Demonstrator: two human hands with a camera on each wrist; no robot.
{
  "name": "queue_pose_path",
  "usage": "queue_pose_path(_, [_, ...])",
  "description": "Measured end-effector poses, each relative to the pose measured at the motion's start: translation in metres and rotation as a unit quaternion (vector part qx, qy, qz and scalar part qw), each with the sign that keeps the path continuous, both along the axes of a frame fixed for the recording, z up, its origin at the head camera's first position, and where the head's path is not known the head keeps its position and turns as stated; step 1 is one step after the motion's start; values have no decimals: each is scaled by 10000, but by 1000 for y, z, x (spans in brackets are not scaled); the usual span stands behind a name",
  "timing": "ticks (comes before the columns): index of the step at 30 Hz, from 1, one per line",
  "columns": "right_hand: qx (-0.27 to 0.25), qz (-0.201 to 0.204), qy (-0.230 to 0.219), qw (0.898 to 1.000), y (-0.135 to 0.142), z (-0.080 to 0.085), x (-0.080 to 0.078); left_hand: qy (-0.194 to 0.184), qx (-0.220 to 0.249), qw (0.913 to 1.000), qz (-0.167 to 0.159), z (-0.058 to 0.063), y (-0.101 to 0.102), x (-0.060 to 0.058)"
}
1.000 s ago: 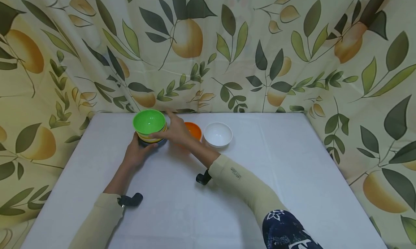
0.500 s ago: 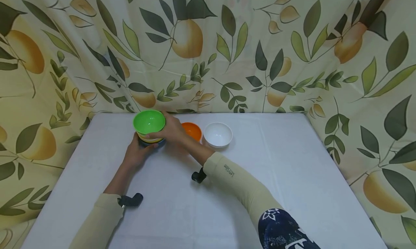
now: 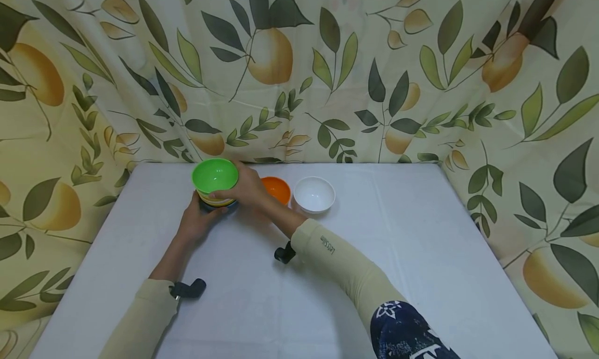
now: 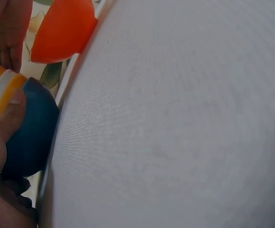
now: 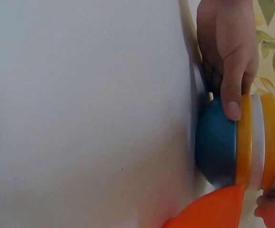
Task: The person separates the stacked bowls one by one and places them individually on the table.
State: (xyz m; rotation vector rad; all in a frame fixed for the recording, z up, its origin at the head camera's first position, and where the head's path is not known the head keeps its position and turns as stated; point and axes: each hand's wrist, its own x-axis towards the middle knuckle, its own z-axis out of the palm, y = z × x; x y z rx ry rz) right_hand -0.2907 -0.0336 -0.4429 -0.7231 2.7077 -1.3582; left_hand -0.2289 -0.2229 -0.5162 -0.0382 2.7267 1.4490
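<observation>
A stack of nested bowls stands at the table's back left. A blue bowl (image 5: 217, 145) is lowest, yellow and white rims show above it, and a green bowl (image 3: 215, 176) sits on top. My left hand (image 3: 197, 218) grips the blue bowl low on the stack, its thumb (image 5: 232, 102) along the blue and yellow sides. Round the right side of the green bowl curls my right hand (image 3: 248, 186), thumb in front and fingers behind at the rim. Its fingertips are partly hidden by the stack.
An orange bowl (image 3: 277, 188) stands just right of the stack, partly behind my right wrist. Beside it is a white bowl (image 3: 314, 194). A white cloth covers the table (image 3: 398, 244), and a patterned curtain (image 3: 299, 104) hangs along its back edge.
My right hand has moved slightly left and closed in on the green bowl's side. The left hand and the bowls have stayed in place.
</observation>
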Motion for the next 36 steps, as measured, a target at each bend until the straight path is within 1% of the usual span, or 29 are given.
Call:
queue_pose_path(6, [-28,-22,67,10000,0,2,1,-22,-16,10000,-6,-1,-1,-1])
queue_pose_path(15, [-29,-91,-7,10000,-1,7,2,-43,46,9999,82,1,0,0])
queue_pose_path(21, [-43,-33,175,9998,-2,7,0,-79,75,9999,127,0,1,-1])
queue_pose_path(24, [-146,29,241,9996,-2,7,0,-100,72,9998,135,0,1,-1])
queue_pose_path(29, [-533,68,296,9981,-1,7,1,-136,24,9998,147,2,1,0])
queue_pose_path(36, [-892,82,610,9941,4,11,5,-134,-4,9998,145,2,0,2])
